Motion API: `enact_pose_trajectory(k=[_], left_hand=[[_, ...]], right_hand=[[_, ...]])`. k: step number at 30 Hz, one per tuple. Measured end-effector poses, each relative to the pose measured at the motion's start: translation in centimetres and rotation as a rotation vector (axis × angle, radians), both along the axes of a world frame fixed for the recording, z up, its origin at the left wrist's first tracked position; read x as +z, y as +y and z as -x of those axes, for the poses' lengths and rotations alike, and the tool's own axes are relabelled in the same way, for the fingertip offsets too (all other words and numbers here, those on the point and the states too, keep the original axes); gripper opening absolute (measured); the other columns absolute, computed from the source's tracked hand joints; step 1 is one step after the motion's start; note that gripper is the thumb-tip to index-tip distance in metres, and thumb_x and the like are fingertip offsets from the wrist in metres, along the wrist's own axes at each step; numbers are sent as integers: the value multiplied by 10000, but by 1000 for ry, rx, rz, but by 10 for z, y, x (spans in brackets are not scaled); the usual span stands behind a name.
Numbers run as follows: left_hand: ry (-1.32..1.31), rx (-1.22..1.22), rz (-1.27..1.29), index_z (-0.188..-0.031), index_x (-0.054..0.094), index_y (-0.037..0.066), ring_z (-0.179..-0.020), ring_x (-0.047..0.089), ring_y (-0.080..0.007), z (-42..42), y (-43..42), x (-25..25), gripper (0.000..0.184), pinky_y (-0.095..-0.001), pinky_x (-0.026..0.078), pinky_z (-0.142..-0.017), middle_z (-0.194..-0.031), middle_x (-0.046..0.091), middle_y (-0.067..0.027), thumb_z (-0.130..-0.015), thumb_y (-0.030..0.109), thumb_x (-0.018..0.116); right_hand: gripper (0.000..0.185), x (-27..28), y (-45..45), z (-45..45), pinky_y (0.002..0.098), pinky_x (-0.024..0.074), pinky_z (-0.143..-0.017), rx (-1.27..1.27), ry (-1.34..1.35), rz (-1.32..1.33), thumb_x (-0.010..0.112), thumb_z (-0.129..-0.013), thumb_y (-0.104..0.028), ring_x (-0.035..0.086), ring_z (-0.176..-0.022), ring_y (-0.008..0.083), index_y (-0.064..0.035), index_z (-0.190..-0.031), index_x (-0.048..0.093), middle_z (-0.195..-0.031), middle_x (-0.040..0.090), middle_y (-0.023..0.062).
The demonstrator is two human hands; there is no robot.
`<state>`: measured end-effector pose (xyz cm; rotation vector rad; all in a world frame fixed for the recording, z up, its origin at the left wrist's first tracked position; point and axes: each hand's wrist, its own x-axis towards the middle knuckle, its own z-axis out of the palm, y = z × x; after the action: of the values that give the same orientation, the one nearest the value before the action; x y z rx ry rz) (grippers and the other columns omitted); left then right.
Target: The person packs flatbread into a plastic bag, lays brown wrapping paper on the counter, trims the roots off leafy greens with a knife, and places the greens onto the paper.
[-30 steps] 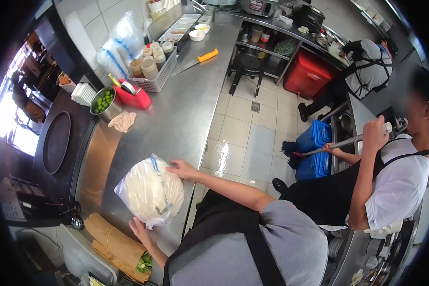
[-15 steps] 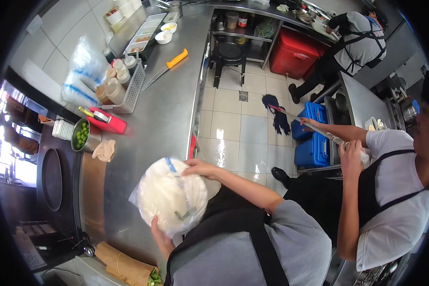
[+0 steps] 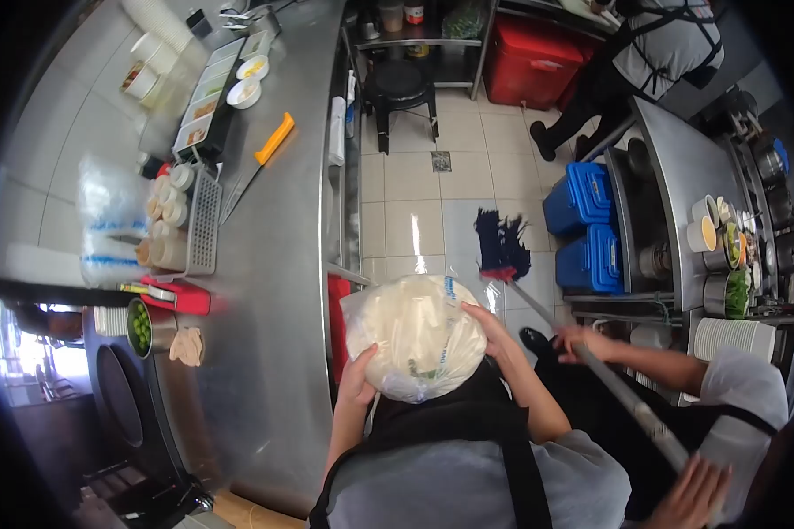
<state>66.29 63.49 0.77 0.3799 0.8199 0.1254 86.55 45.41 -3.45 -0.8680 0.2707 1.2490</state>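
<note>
A clear plastic bag of tortillas [image 3: 410, 339], round and pale with blue print on the plastic, is held up in front of my apron, over the floor beside the counter. My left hand [image 3: 357, 377] grips its lower left edge, thumb on top. On the right edge, my right hand [image 3: 488, 331] has its thumb over the plastic and its other fingers mostly hidden beneath. A small greenish patch shows through the lower part of the bag.
On the steel counter [image 3: 278, 291] lie a yellow-handled knife [image 3: 275, 139], a basket of sauce bottles [image 3: 205, 220] and a pot of limes [image 3: 157, 328]. Close on my right, a co-worker holds a mop [image 3: 503, 251]. Blue bins [image 3: 591, 256] and a black stool [image 3: 400, 84] stand on the floor.
The bag has moved right, from over the counter to in front of my body, held in both hands throughout. My view has shifted. The co-worker's mop has come nearer.
</note>
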Motion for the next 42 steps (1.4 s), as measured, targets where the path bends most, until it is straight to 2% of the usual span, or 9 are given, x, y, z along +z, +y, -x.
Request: enact_pose_trajectory(k=[6, 12, 18, 21, 28, 32, 38, 40, 42], left_hand=[[136, -184, 162, -1247, 401, -11, -1076, 521, -268, -51, -5, -26, 465, -398, 421, -926, -1176, 524, -136, -840, 141, 568], [178, -389, 191, -1257, 395, -14, -1090, 516, -263, -90, 21, -31, 473, -389, 416, -936, -1204, 513, -146, -852, 173, 552], [283, -471, 76, -1254, 409, -12, -1049, 548, -257, -156, 77, -31, 478, -381, 440, -906, -1175, 537, -144, -847, 185, 565], [319, -462, 40, -1244, 419, -16, -1032, 558, -257, -197, 116, -45, 481, -380, 452, -889, -1162, 546, -145, -840, 191, 579], [277, -239, 16, -1196, 461, -25, -1007, 569, -264, -331, 213, -100, 447, -388, 466, -865, -1127, 563, -146, -819, 162, 612], [197, -60, 42, -1194, 463, -10, -1016, 560, -262, -392, 248, -154, 453, -397, 450, -878, -1130, 561, -129, -809, 158, 630], [95, 309, 49, -1215, 459, 37, -1112, 493, -266, -442, 294, -186, 459, -410, 375, -963, -1198, 527, -88, -806, 153, 630], [67, 428, 20, -1229, 461, 72, -1104, 502, -262, -438, 317, -220, 466, -412, 349, -994, -1224, 521, -78, -812, 201, 623], [-85, 650, -48, -1237, 461, 83, -1111, 497, -270, -421, 349, -309, 451, -412, 339, -1001, -1228, 524, -66, -833, 245, 579]], right_hand=[[483, 1, -47, -17, 320, 437, -890, -157, -29, 114, 505, -902, -302, 508, -1087, 191, -37, -1276, 353, -1212, 489, 99], [385, 20, -59, -22, 289, 443, -851, -221, -129, 129, 512, -906, -230, 529, -1035, 152, -55, -1227, 390, -1136, 530, 80], [379, 20, -19, -68, 286, 471, -772, -181, -153, 91, 563, -874, -199, 542, -983, 141, -96, -1207, 414, -1105, 545, 65], [388, 12, 25, -119, 283, 458, -791, -130, -231, 73, 572, -866, -181, 533, -990, 141, -92, -1209, 413, -1104, 546, 67], [343, -31, 163, -277, 274, 430, -853, -130, -273, 177, 531, -863, -90, 536, -994, 147, -11, -1185, 448, -1080, 565, 78], [362, -75, 233, -378, 300, 445, -849, 51, -333, 340, 469, -861, -33, 566, -968, 181, 9, -1220, 466, -1083, 581, 108], [357, -129, 385, -480, 296, 462, -829, 339, -353, 263, 456, -833, 18, 586, -928, 191, 8, -1185, 510, -1054, 598, 109], [362, -140, 449, -491, 293, 463, -823, 445, -381, 214, 457, -830, 24, 585, -922, 189, 6, -1188, 507, -1049, 598, 109], [379, -156, 516, -498, 299, 464, -820, 570, -458, 135, 467, -828, 17, 578, -925, 190, 8, -1207, 486, -1059, 591, 116]])
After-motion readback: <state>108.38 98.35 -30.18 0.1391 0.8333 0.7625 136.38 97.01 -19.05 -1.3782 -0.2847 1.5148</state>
